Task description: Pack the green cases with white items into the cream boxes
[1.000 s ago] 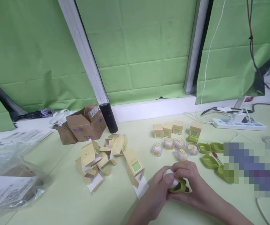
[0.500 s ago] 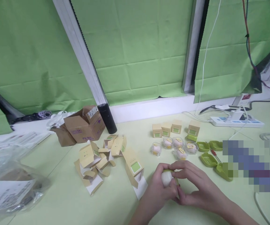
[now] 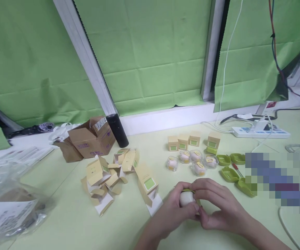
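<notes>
Both hands are closed round a small white rounded piece with a green shell (image 3: 187,198) near the front of the table. My left hand (image 3: 174,210) wraps its left side, with the thumb across the front. From the right, my right hand (image 3: 219,205) grips the edge with bent fingers and thumb. Fingers cover much of its underside and right side. Beyond the hands lie several pink pieces in clear wrappers with yellow labels (image 3: 198,167). To the right are empty olive-green shell halves (image 3: 229,174) and a red-handled screwdriver (image 3: 236,169).
Several small beige boxes (image 3: 183,141) stand at the back. Opened, flattened cartons (image 3: 147,180) lie to the left, near a brown cardboard box (image 3: 94,140) and a black cylinder (image 3: 117,130). A power strip (image 3: 260,132) is at the back right; a plastic bag (image 3: 14,205) lies far left.
My view has shifted slightly. Both hands stay closed on the white piece, and slightly more of its face and green rim shows between them.
</notes>
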`<state>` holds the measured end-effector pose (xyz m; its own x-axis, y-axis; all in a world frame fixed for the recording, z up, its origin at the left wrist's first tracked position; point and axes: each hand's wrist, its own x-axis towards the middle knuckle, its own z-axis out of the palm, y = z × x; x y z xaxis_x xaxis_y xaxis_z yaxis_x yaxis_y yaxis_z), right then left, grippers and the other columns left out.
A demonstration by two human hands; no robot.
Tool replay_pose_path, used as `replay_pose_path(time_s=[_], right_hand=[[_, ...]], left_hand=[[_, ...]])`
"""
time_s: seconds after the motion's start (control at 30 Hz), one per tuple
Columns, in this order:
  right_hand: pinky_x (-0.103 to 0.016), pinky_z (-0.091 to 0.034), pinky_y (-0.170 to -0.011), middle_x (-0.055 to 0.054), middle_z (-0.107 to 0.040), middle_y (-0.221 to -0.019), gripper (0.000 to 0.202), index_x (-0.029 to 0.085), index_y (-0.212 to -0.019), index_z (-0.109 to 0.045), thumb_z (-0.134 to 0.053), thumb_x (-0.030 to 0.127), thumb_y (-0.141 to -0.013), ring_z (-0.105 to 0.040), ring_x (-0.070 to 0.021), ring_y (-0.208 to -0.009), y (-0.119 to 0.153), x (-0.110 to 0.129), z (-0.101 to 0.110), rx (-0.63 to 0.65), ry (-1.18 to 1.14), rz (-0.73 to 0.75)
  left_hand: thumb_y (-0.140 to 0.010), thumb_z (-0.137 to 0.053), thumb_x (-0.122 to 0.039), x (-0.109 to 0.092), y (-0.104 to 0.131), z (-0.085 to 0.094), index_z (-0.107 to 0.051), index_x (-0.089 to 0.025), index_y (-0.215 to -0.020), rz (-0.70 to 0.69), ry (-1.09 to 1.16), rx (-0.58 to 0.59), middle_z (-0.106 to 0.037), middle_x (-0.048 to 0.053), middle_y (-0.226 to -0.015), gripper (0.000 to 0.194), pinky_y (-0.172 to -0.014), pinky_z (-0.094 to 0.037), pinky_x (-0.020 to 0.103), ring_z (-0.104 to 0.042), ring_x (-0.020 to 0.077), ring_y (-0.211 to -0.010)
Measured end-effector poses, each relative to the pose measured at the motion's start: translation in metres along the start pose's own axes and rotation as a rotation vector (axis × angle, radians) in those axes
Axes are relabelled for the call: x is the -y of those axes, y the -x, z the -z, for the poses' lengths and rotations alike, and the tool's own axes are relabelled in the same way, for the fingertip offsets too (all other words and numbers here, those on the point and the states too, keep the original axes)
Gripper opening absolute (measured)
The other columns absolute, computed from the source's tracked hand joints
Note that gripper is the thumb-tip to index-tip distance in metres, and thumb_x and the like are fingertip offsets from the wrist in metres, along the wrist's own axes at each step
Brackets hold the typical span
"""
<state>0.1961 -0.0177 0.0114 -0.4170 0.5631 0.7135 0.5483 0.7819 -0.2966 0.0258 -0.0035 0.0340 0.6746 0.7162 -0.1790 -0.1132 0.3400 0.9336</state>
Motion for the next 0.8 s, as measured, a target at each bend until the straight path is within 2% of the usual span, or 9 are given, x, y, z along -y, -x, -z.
replay_pose_path(time_s=[0.13, 0.27, 0.33, 0.47, 0.53, 0.6, 0.63, 0.73, 0.8], right_hand=[[-0.032, -0.051, -0.065, -0.005, -0.066, -0.088, 0.029, 0.025, -0.088, -0.05, -0.051, 0.009, -0.064, -0.062, -0.0211, -0.077, 0.001, 0.0, 0.0, 0.067, 0.003, -0.016], [-0.031, -0.051, -0.066, -0.005, -0.065, -0.088, 0.029, 0.025, -0.091, -0.049, -0.052, 0.007, -0.068, -0.062, -0.0202, -0.079, 0.001, 0.001, 0.0, 0.033, -0.036, -0.029], [-0.032, -0.052, -0.072, -0.005, -0.065, -0.094, 0.032, 0.026, -0.096, -0.049, -0.053, 0.007, -0.071, -0.062, -0.0203, -0.087, -0.001, 0.002, 0.001, 0.02, -0.092, -0.064], [-0.04, -0.045, -0.094, -0.008, -0.056, -0.122, 0.054, 0.028, -0.121, -0.044, -0.065, 0.02, -0.072, -0.05, -0.0259, -0.117, -0.004, 0.001, 0.004, 0.089, -0.222, -0.27], [-0.042, -0.042, -0.098, -0.008, -0.052, -0.128, 0.054, 0.029, -0.121, -0.045, -0.068, 0.027, -0.072, -0.044, -0.0274, -0.123, -0.004, -0.002, 0.003, 0.118, -0.319, -0.378], [-0.043, -0.045, -0.095, -0.009, -0.052, -0.129, 0.045, 0.028, -0.113, -0.049, -0.069, 0.03, -0.073, -0.046, -0.0283, -0.121, -0.003, -0.008, 0.002, 0.074, -0.464, -0.445], [-0.042, -0.048, -0.091, -0.01, -0.053, -0.126, 0.041, 0.027, -0.109, -0.049, -0.068, 0.031, -0.074, -0.05, -0.0283, -0.118, -0.003, -0.011, 0.002, 0.029, -0.531, -0.481], [-0.035, -0.055, -0.076, -0.009, -0.055, -0.117, 0.036, 0.027, -0.11, -0.045, -0.062, 0.027, -0.079, -0.059, -0.0244, -0.102, -0.003, -0.018, 0.006, -0.078, -0.597, -0.581], [-0.034, -0.054, -0.077, -0.008, -0.054, -0.116, 0.04, 0.028, -0.116, -0.043, -0.058, 0.023, -0.08, -0.06, -0.0217, -0.097, -0.004, -0.021, 0.01, -0.042, -0.534, -0.599]], left_hand=[[-0.07, -0.064, -0.015, -0.001, 0.002, 0.002, -0.051, -0.018, -0.104, 0.038, 0.013, 0.014, -0.057, -0.003, -0.072, 0.036, -0.067, -0.042, 0.023, -0.057, 0.0115, -0.068], [-0.072, -0.067, -0.023, -0.002, 0.002, 0.003, -0.05, -0.017, -0.103, 0.035, 0.074, 0.035, -0.057, -0.001, -0.075, 0.036, -0.069, -0.044, 0.026, -0.059, 0.0136, -0.073], [-0.073, -0.067, -0.029, 0.0, 0.001, 0.003, -0.049, -0.018, -0.106, 0.011, 0.13, 0.025, -0.056, 0.0, -0.079, 0.039, -0.068, -0.045, 0.027, -0.059, 0.0147, -0.076], [-0.079, -0.056, -0.047, 0.004, -0.004, 0.0, -0.044, -0.018, -0.112, -0.101, 0.276, -0.006, -0.056, 0.003, -0.085, 0.045, -0.074, -0.044, 0.032, -0.061, 0.0183, -0.081], [-0.082, -0.041, -0.06, 0.004, -0.004, 0.0, -0.041, -0.018, -0.113, -0.149, 0.258, -0.027, -0.057, 0.006, -0.09, 0.052, -0.079, -0.042, 0.036, -0.06, 0.021, -0.087], [-0.08, -0.037, -0.064, 0.002, -0.003, 0.003, -0.04, -0.019, -0.112, -0.174, 0.064, -0.125, -0.056, 0.008, -0.095, 0.055, -0.082, -0.041, 0.038, -0.056, 0.0229, -0.091], [-0.076, -0.044, -0.062, 0.0, -0.001, 0.006, -0.041, -0.02, -0.112, -0.193, -0.113, -0.199, -0.055, 0.009, -0.1, 0.055, -0.085, -0.039, 0.039, -0.053, 0.0243, -0.096], [-0.052, -0.074, -0.041, -0.003, 0.003, 0.014, -0.049, -0.022, -0.11, -0.22, -0.76, -0.376, -0.05, 0.01, -0.113, 0.066, -0.096, -0.028, 0.044, -0.038, 0.0317, -0.112], [-0.049, -0.075, -0.03, -0.002, 0.003, 0.017, -0.053, -0.021, -0.107, -0.175, -1.013, -0.38, -0.051, 0.011, -0.112, 0.063, -0.098, -0.023, 0.046, -0.034, 0.0347, -0.113]])
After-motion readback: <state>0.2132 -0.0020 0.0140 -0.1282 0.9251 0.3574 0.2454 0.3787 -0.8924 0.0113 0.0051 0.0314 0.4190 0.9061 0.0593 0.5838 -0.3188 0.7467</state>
